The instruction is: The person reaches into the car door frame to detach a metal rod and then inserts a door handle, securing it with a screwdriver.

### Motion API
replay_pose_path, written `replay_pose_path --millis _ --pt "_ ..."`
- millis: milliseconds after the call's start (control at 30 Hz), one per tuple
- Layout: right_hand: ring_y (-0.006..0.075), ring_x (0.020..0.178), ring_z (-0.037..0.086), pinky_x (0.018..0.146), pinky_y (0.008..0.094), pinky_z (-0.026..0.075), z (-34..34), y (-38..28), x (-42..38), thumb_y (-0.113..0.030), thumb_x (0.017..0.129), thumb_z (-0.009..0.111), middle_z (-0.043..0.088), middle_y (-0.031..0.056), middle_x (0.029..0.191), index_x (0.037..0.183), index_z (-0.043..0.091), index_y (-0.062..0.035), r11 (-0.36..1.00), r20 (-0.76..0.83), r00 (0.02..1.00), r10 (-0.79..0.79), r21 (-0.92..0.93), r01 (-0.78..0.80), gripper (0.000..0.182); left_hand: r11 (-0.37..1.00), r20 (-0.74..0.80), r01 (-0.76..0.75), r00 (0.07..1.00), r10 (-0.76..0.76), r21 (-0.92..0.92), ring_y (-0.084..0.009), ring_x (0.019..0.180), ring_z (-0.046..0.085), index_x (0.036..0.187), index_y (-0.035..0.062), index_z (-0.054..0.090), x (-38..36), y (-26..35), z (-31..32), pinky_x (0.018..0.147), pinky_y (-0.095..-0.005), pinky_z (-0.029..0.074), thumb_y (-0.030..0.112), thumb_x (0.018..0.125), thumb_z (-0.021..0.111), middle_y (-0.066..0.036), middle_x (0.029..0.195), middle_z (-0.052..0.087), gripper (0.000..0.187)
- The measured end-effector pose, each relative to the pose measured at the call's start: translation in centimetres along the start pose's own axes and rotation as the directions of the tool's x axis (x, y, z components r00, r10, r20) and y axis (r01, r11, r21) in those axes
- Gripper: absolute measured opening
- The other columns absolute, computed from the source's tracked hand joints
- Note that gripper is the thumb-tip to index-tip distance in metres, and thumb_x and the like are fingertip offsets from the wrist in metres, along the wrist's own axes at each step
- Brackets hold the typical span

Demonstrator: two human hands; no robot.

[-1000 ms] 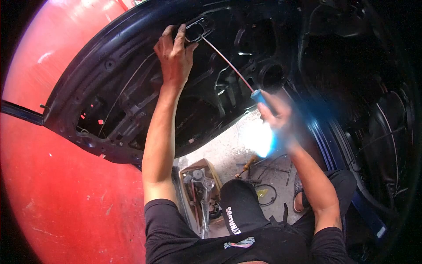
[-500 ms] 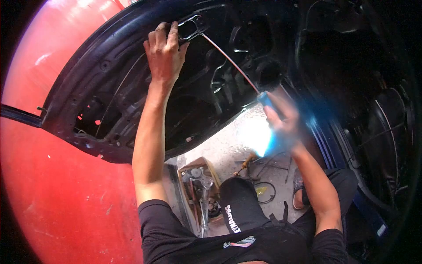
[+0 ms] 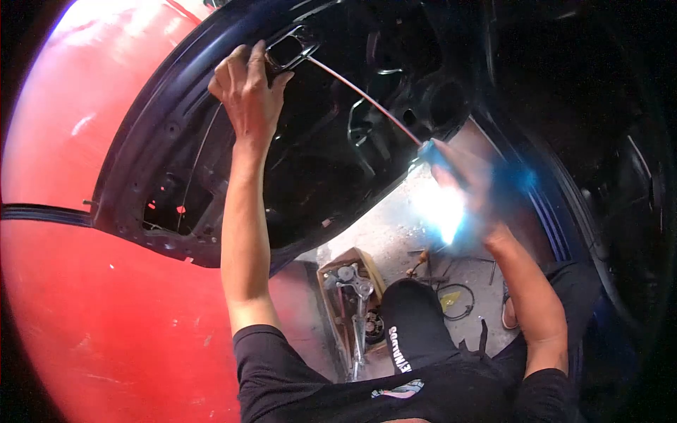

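Note:
My left hand [image 3: 247, 92] grips the end of a dark inside door handle [image 3: 285, 51] with a shiny frame, up against the bare black car door [image 3: 296, 151]. A long-shafted screwdriver [image 3: 368, 97] runs from the handle's lower right side down to my right hand [image 3: 467, 180]. That hand is closed around the blue grip and smeared by motion. The screwdriver's tip meets the frame of the handle, but I cannot see what it sits on. A bright glare just below my right hand hides part of the surroundings.
Red bodywork [image 3: 120, 324] lies to the left. Below the door, a cardboard box [image 3: 331, 310] of metal parts stands on the floor near my knee [image 3: 416, 317]. A dark looped cable [image 3: 471, 302] lies nearby. The blue door sill [image 3: 550, 218] runs along the right.
The view has turned slightly, so the door and box sit differently in the picture. Both hands keep their holds, and the screwdriver still reaches the door handle. The right hand remains blurred.

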State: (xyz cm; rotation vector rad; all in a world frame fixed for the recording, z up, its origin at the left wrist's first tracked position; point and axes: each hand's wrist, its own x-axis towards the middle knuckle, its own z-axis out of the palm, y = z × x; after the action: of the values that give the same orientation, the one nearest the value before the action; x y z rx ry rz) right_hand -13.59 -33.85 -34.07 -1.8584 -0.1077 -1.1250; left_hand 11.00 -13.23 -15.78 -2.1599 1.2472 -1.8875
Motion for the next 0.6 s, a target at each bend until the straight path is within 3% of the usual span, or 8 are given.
replay_pose_path --millis 67,200,367,433,600 --pt "0.0242 0.078 0.068 0.069 0.0350 0.052 0.1 0.6 0.2 -0.008 0.092 0.068 0.070 0.0195 0.093 0.123 0.068 0.0070 1.000 0.009 1.000 -0.028 -0.009 0.028 0.035 1.000 -0.037 -0.024 0.999 0.023 -0.014 -0.0288 0.122 0.053 0.129 0.0103 0.069 0.0 -0.1 0.1 0.102 -0.0478 0.035 0.029 0.066 0.094 -0.009 0.130 0.060 0.070" --pt "0.0242 0.077 0.068 0.070 0.0344 0.052 0.0 0.4 0.6 -0.008 0.092 0.068 0.070 0.0192 0.093 0.123 0.068 0.0071 0.999 0.046 0.998 0.035 0.013 -0.035 0.034 0.999 -0.057 -0.036 0.998 0.034 -0.035 -0.0285 0.123 0.053 0.128 0.0105 0.069 -0.2 -0.4 0.2 0.104 -0.0477 0.034 0.030 0.066 0.094 -0.009 0.130 0.060 0.070" --pt "0.0249 0.079 0.068 0.072 0.0333 0.052 0.6 -0.1 1.0 -0.009 0.093 0.068 0.070 0.0189 0.092 0.123 0.068 0.0068 0.999 0.029 0.999 -0.030 -0.018 0.030 0.034 0.996 -0.133 -0.019 0.991 0.007 -0.090 -0.0287 0.121 0.054 0.127 0.0112 0.069 -0.7 -1.3 0.7 0.103 -0.0467 0.035 0.032 0.065 0.094 -0.008 0.126 0.062 0.069" --pt "0.0241 0.079 0.068 0.072 0.0330 0.052 0.7 -1.0 1.1 -0.010 0.093 0.068 0.070 0.0183 0.092 0.123 0.068 0.0063 0.999 0.052 0.998 0.039 -0.018 -0.038 0.034 0.999 -0.109 0.001 0.994 -0.006 -0.044 -0.0282 0.125 0.053 0.132 0.0154 0.067 -1.2 -1.4 0.8 0.105 -0.0476 0.035 0.041 0.070 0.091 -0.008 0.130 0.061 0.071" --pt "0.0225 0.077 0.067 0.071 0.0333 0.052 1.7 -2.8 1.2 -0.010 0.094 0.068 0.070 0.0169 0.090 0.122 0.069 0.0057 0.993 0.075 0.991 0.112 -0.031 -0.110 0.033 0.997 -0.143 0.009 0.990 -0.020 -0.074 -0.0286 0.121 0.055 0.129 0.0112 0.068 -1.3 -1.2 0.7 0.103 -0.0467 0.036 0.033 0.066 0.093 -0.009 0.127 0.062 0.071"
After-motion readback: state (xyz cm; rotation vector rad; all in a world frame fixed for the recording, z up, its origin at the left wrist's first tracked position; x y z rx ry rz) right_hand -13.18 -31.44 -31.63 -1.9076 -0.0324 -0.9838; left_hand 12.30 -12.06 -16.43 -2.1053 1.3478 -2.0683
